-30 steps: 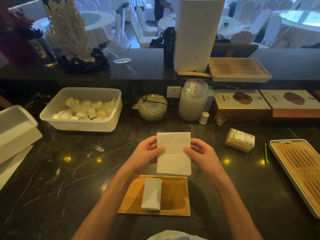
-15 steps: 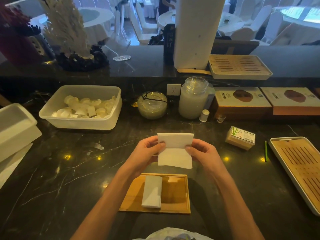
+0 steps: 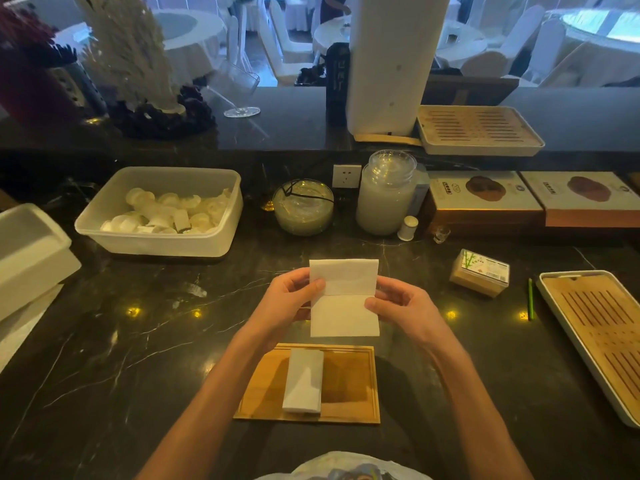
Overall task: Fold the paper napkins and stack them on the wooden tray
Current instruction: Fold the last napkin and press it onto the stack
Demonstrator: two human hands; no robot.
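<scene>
Left hand (image 3: 289, 303): grip closed on the left edge of the held napkin, thumb on the front face at the fold line, fingers behind.
Right hand (image 3: 403, 306): grip closed on the right edge of the same napkin, thumb on the front just below the fold line.
Held napkin (image 3: 344, 299): white, raised above the counter, its face toward the camera; a horizontal crease runs across it, upper flap over lower panel; partly folded.
Wooden tray (image 3: 349, 382): flat on the counter at 6 o'clock of the held napkin, between the two forearms.
Folded napkin (image 3: 304, 382): a narrow white strip lying lengthwise on the left half of the wooden tray; whether it is one napkin or several cannot be told.
Counter (image 3: 138, 341): dark veined stone.
Plastic tub (image 3: 162, 209): at 10 o'clock of the hands, well apart, holding white pieces.
Glass jar (image 3: 386, 194): at 12 o'clock, against the back ledge.
Slatted tray (image 3: 602, 337): at 3 o'clock, near the counter's right edge.
</scene>
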